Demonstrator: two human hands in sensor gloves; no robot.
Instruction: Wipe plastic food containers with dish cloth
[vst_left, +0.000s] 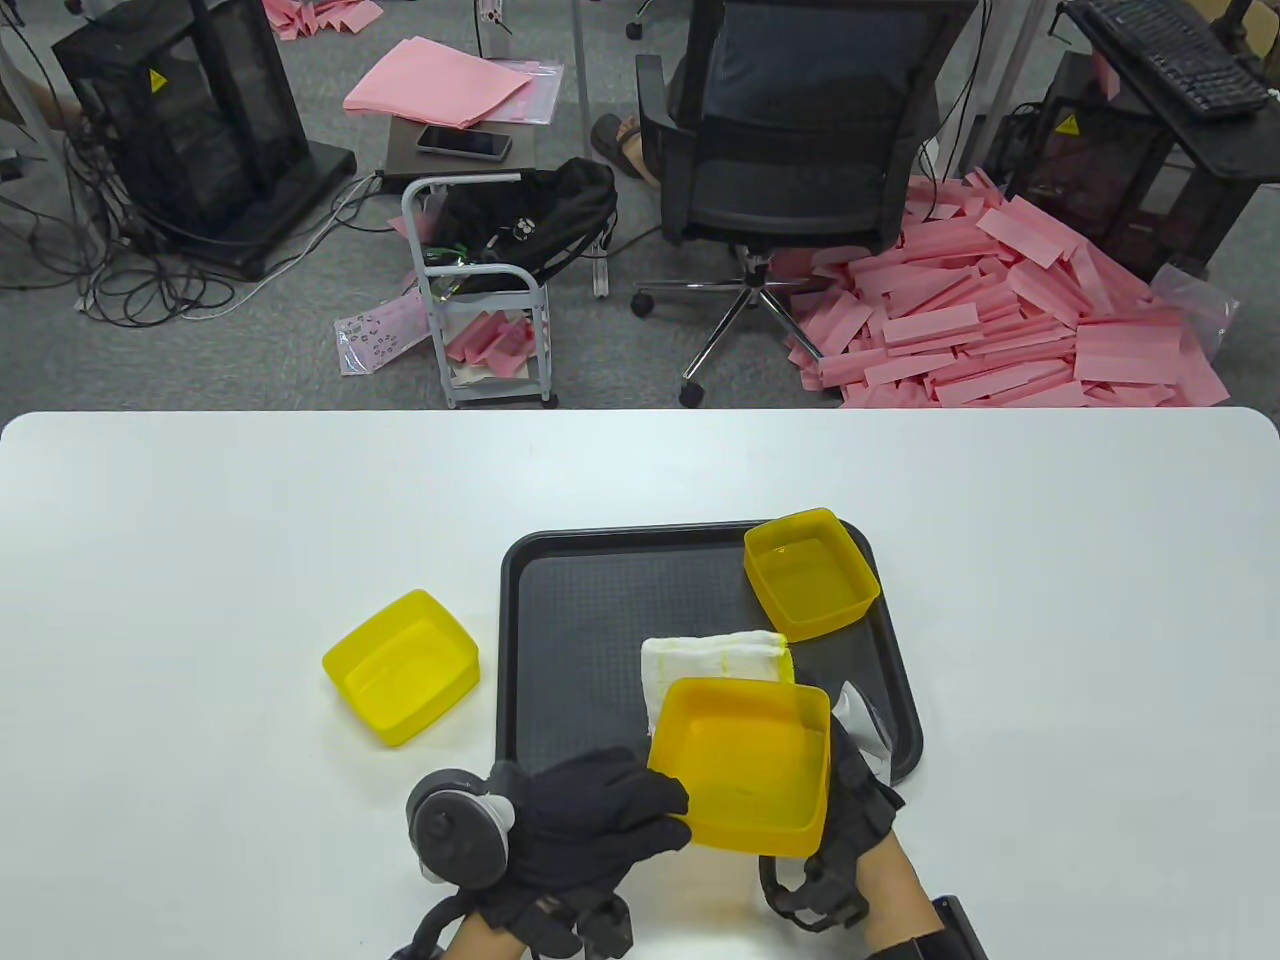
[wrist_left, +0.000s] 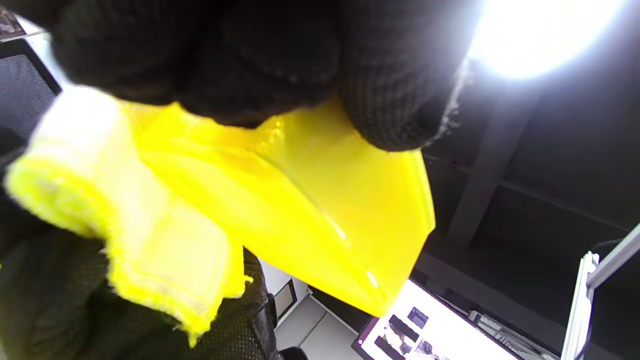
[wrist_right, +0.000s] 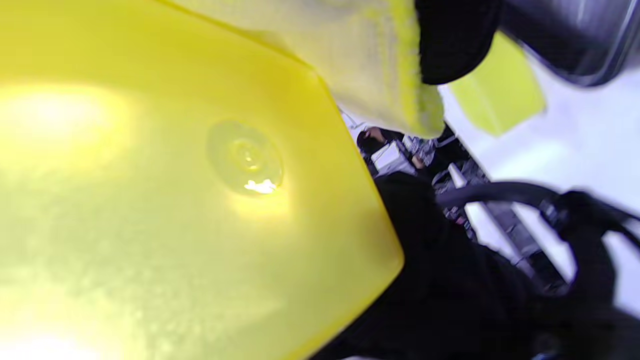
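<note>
A yellow plastic container (vst_left: 745, 765) is held tilted above the near edge of the black tray (vst_left: 700, 535). My left hand (vst_left: 660, 800) grips its left wall; its fingers (wrist_left: 390, 100) curl over the rim in the left wrist view. My right hand (vst_left: 855, 790) is behind and under the container on the right. It holds the white and yellow dish cloth (vst_left: 715, 658) against the container's outside, with a fingertip (wrist_right: 450, 45) on the cloth (wrist_right: 380, 65). The container's underside (wrist_right: 175, 200) fills the right wrist view.
A second yellow container (vst_left: 810, 572) stands at the tray's far right corner. A third yellow container (vst_left: 400, 668) stands on the white table left of the tray. An office chair and pink foam strips lie on the floor beyond the table's far edge.
</note>
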